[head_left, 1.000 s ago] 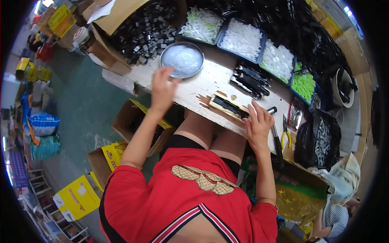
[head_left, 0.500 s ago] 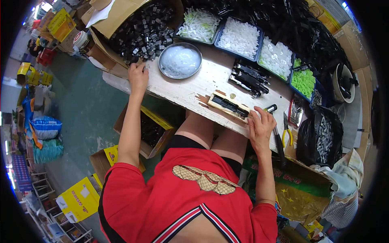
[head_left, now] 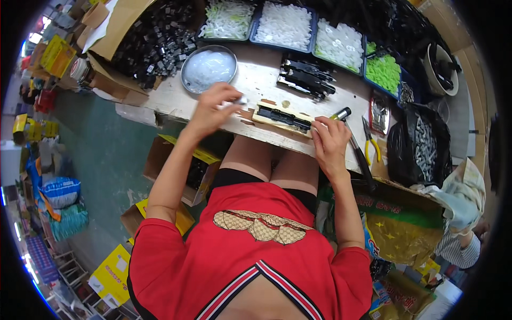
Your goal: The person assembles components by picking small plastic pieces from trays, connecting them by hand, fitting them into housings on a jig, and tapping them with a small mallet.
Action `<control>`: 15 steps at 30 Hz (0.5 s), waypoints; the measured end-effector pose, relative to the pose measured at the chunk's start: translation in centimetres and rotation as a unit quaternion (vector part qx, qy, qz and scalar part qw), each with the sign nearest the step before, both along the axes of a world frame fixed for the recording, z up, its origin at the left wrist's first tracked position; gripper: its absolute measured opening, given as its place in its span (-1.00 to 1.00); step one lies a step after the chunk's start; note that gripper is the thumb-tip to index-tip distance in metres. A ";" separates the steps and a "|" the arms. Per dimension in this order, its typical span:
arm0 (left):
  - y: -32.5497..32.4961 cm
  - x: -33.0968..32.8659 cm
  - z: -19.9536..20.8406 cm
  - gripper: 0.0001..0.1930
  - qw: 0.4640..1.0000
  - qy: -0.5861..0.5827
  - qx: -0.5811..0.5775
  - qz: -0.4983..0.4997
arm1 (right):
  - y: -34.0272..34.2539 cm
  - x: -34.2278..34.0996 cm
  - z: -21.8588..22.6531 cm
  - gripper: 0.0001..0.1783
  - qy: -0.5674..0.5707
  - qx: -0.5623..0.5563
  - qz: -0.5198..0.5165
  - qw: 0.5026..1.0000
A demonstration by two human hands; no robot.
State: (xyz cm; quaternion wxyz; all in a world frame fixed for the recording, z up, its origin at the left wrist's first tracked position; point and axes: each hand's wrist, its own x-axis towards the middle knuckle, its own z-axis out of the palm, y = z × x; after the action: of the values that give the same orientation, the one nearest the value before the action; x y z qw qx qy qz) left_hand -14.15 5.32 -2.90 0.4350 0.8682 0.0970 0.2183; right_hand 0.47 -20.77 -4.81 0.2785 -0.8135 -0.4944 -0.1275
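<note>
My left hand (head_left: 212,111), smeared by motion, is above the bench near the round dish. Its fingers are pinched on a small shiny part (head_left: 242,100) whose kind is too blurred to tell. A long cream-coloured holder (head_left: 258,117) lies near the bench's front edge, with a slim black part (head_left: 282,116) set in its slot. My right hand (head_left: 332,140) grips the right end of this holder between thumb and fingers. The round metal dish (head_left: 186,82) contains a whitish translucent mass. Several black assemblies (head_left: 306,80) lie beyond the holder.
A hammer (head_left: 362,160) and yellow-handled pliers (head_left: 373,146) lie right of my right hand. Trays of white pieces (head_left: 282,26) and green pieces (head_left: 383,73) line the back. Black blocks (head_left: 160,45) are heaped at left. A black bag (head_left: 400,144) with metal pieces stands at right.
My left hand has moved right from the edge of the black block heap toward the holder, now with a small shiny part. My right hand stays at the holder's end. The whole view has shifted.
</note>
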 end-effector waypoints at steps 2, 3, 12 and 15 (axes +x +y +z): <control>-1.1 2.3 -0.7 -0.76 0.989 -0.046 0.074 -0.117 | -0.1 -0.2 0.2 -0.80 0.004 0.002 0.010 1.000; -1.8 2.9 -0.4 -0.77 0.989 -0.015 0.061 -0.135 | -0.2 -0.3 0.2 -0.81 0.002 0.006 0.007 1.000; -2.5 4.5 -2.2 -0.74 0.977 0.035 0.127 -0.166 | -0.8 -0.3 -0.7 -0.83 0.019 0.016 -0.003 1.000; -2.2 4.2 -2.8 -0.78 0.975 0.108 -0.180 -0.071 | -0.3 -0.4 0.1 -0.85 0.018 0.008 -0.001 1.000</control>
State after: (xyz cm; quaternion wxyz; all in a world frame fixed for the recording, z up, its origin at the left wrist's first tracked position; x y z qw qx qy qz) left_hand -9.99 3.08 -5.70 0.5856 0.7986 0.1196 0.0705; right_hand 0.03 -21.11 -4.68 0.2938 -0.8138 -0.4877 -0.1167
